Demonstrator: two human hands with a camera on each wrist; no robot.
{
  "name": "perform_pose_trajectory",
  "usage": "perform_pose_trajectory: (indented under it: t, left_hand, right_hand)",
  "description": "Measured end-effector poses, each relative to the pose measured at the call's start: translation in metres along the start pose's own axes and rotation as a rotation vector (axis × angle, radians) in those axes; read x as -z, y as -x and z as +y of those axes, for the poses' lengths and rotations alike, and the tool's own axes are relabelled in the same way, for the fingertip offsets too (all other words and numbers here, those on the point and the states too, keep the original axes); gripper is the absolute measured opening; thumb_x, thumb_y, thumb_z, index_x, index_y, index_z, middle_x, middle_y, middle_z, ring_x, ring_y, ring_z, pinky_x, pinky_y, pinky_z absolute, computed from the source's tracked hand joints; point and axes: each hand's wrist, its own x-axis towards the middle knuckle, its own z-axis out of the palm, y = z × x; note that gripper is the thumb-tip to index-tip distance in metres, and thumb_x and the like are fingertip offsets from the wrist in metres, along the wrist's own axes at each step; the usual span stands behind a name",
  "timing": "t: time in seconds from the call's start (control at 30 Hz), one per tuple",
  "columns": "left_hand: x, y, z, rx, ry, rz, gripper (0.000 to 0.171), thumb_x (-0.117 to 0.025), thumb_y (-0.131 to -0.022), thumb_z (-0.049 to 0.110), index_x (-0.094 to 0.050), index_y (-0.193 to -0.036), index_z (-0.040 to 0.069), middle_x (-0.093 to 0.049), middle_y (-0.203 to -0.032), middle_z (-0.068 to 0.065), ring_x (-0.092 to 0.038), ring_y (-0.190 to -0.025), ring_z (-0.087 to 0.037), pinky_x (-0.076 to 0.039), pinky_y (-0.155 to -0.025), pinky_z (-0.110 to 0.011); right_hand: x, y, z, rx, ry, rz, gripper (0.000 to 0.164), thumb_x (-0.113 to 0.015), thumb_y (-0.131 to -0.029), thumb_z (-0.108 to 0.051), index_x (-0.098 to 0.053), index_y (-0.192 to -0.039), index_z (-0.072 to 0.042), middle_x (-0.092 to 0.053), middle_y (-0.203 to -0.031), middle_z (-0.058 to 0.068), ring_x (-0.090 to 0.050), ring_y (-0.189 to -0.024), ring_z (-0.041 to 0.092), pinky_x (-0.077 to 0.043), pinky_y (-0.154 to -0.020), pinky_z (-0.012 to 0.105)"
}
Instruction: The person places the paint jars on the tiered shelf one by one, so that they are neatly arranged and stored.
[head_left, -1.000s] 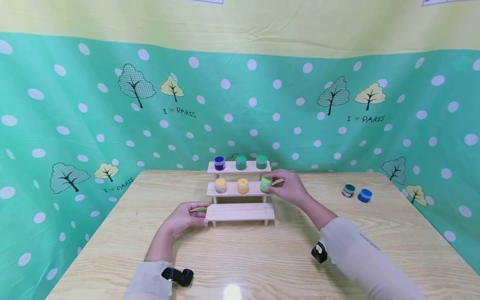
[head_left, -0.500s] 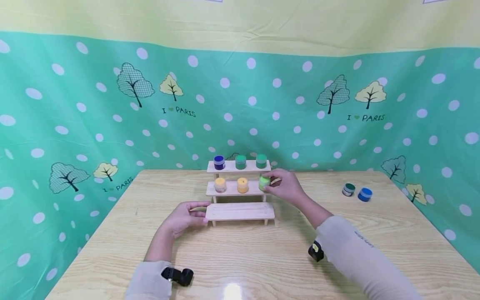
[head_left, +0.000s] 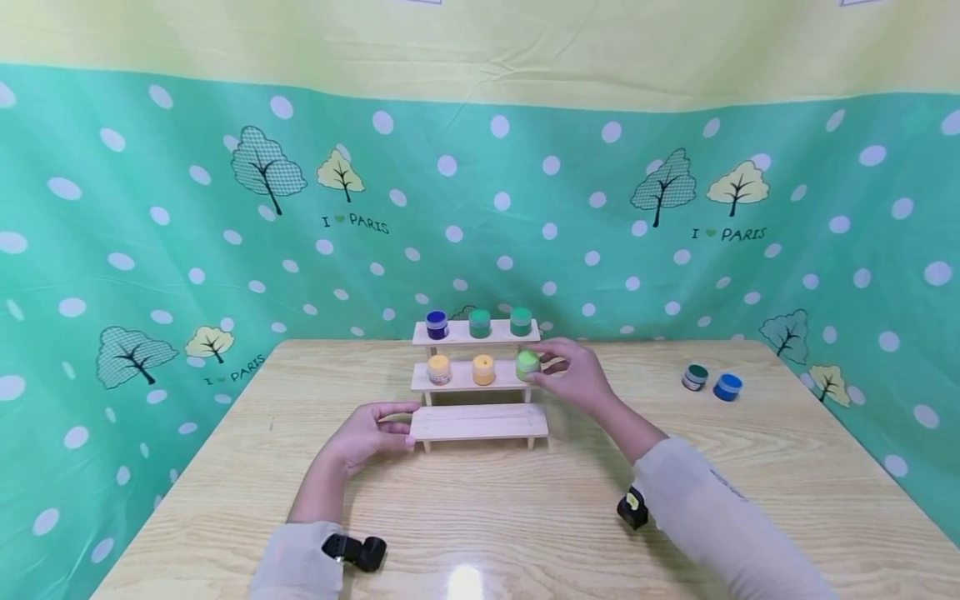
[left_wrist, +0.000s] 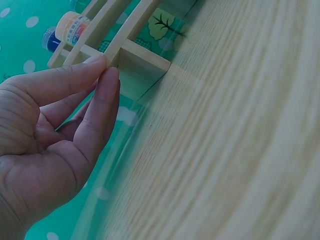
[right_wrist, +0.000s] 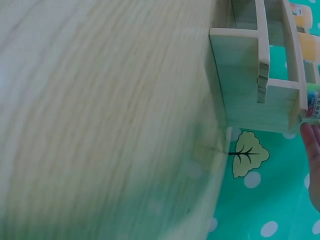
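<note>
A three-step wooden display stand (head_left: 480, 423) stands in the middle of the table. My left hand (head_left: 370, 439) pinches the left end of its lowest step; in the left wrist view the thumb and a finger of that hand (left_wrist: 65, 120) meet at the corner of the board. My right hand (head_left: 576, 377) holds a light green paint jar (head_left: 528, 365) at the right end of the middle step, thumb low and finger near the lid. In the right wrist view only a little of the right hand (right_wrist: 314, 165) shows, beside the light green jar (right_wrist: 313, 102).
Two orange paint jars (head_left: 483, 370) share the middle step. On the top step are a dark blue jar (head_left: 437, 326) and two green jars (head_left: 480, 323). A dark green jar (head_left: 695, 377) and a blue jar (head_left: 727, 387) stand at the table's right. A polka-dot cloth (head_left: 502, 225) hangs behind.
My right hand has shifted slightly left with the light green jar, which now stands a little further in from the step's right end. My left hand has kept its place on the stand.
</note>
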Motion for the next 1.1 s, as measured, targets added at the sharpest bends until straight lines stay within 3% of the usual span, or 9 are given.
perform_pose_trajectory:
  t: [0.27, 0.53, 0.87, 1.1]
  left_hand:
    - [0.001, 0.001, -0.001, -0.001, -0.001, 0.003, 0.061, -0.074, -0.076, -0.011, -0.055, -0.134, -0.004, -0.063, -0.116, -0.017, -0.063, -0.093, -0.019, -0.058, -0.078, -0.031]
    - [0.001, 0.001, -0.001, -0.006, 0.002, -0.007, 0.062, -0.074, -0.076, -0.011, -0.053, -0.134, -0.005, -0.064, -0.114, -0.017, -0.063, -0.093, -0.019, -0.058, -0.080, -0.031]
    - [-0.001, 0.000, 0.000, 0.006, 0.019, 0.001, 0.061, -0.072, -0.077, -0.012, -0.052, -0.135, -0.007, -0.066, -0.107, -0.015, -0.063, -0.091, -0.018, -0.057, -0.077, -0.029]
    - [-0.001, 0.000, 0.001, 0.002, 0.013, 0.003, 0.061, -0.072, -0.077, -0.012, -0.053, -0.134, -0.006, -0.065, -0.111, -0.016, -0.062, -0.092, -0.018, -0.057, -0.079, -0.030]
  right_hand:
    - [0.009, 0.011, 0.006, 0.048, -0.028, 0.061, 0.037, -0.080, -0.078, -0.001, -0.070, -0.114, 0.000, -0.065, -0.111, 0.016, -0.064, -0.094, 0.037, -0.059, -0.077, 0.044]
    - [0.020, 0.025, 0.003, 0.049, -0.012, 0.056, 0.035, -0.079, -0.077, 0.003, -0.069, -0.110, 0.005, -0.064, -0.107, 0.023, -0.062, -0.093, 0.040, -0.057, -0.077, 0.049]
    - [0.042, 0.042, 0.005, 0.009, 0.067, 0.090, 0.034, -0.080, -0.080, -0.007, -0.070, -0.112, -0.002, -0.065, -0.111, 0.012, -0.064, -0.090, 0.031, -0.058, -0.076, 0.032]
    - [0.056, 0.050, 0.008, 0.017, 0.079, 0.131, 0.037, -0.081, -0.079, -0.005, -0.070, -0.113, -0.002, -0.065, -0.110, 0.013, -0.063, -0.088, 0.021, -0.059, -0.076, 0.039]
